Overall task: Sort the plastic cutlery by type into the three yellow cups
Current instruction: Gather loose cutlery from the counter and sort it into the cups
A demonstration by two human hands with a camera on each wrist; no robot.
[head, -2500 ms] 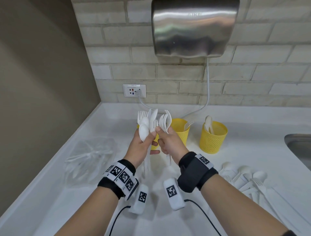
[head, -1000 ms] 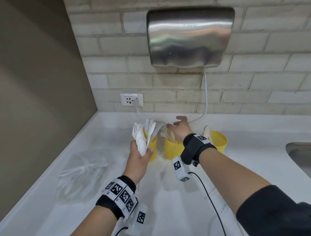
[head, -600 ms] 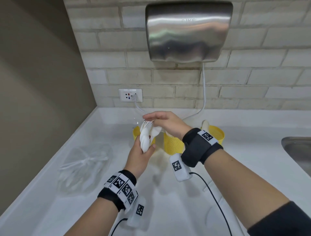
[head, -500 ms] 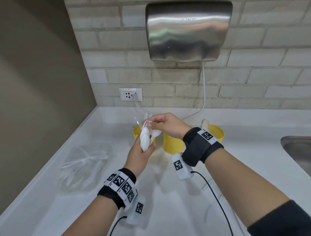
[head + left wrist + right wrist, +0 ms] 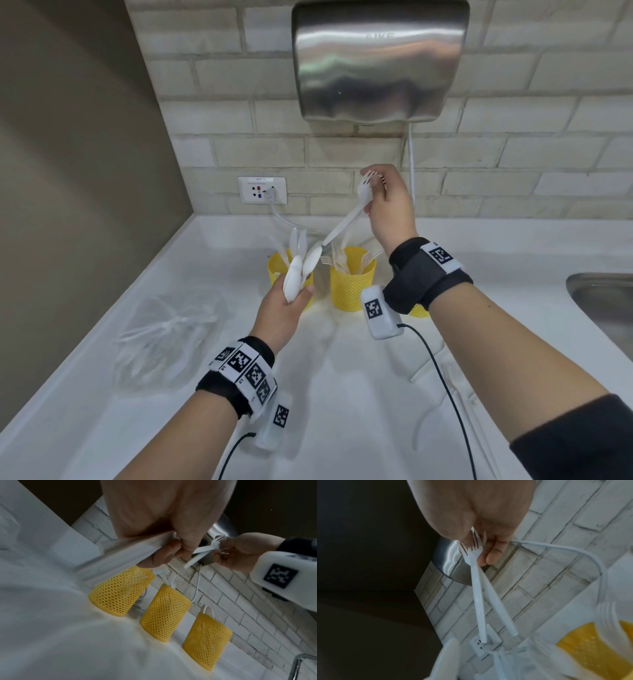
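Head view: the right hand [image 5: 388, 202] is raised in front of the brick wall [image 5: 534, 164], above the middle cup [image 5: 352, 279], pinching white forks [image 5: 346, 219] by their tined ends, handles slanting down to the left. One fork seems to show here; the right wrist view shows two forks [image 5: 477, 588], handles splayed apart, tines under the curled fingers.

The left hand [image 5: 282, 308] is closed round a bundle of spoons [image 5: 297, 274], held in front of the left cup [image 5: 275, 270]. The head view hides most of the right cup [image 5: 418, 310] behind the right wrist strap; the left wrist view shows all three mesh cups [image 5: 164, 612] in a row on the white counter [image 5: 342, 394], with cutlery in at least the middle and right ones.

A clear plastic bag [image 5: 164, 339] lies to the left.
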